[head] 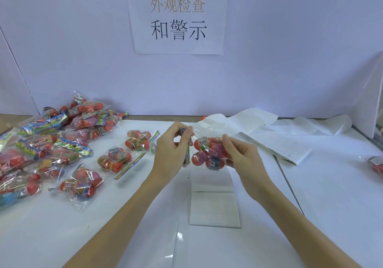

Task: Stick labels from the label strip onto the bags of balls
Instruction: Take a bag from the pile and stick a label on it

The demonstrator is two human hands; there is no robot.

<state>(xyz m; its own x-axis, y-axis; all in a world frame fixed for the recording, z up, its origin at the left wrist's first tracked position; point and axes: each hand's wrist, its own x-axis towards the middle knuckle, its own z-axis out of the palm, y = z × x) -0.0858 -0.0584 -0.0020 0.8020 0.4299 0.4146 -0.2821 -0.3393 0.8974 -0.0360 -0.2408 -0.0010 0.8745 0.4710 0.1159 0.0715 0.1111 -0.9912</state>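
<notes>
Nearest me, a label strip (214, 207) lies flat on the white table (103, 236). Above it, my left hand (172, 149) pinches the header of a bag of balls (207, 154); my right hand (240, 154) grips its body, possibly pressing a label. Beyond, left: a heap of bags (47, 141). Far right: backing paper (259, 122).

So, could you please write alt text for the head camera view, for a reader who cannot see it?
Two bare hands hold a clear bag of red balls above a white table: the left hand pinches its colourful header, the right hand grips the side. A pile of similar bags lies left, and a white label strip lies below the hands.
</notes>
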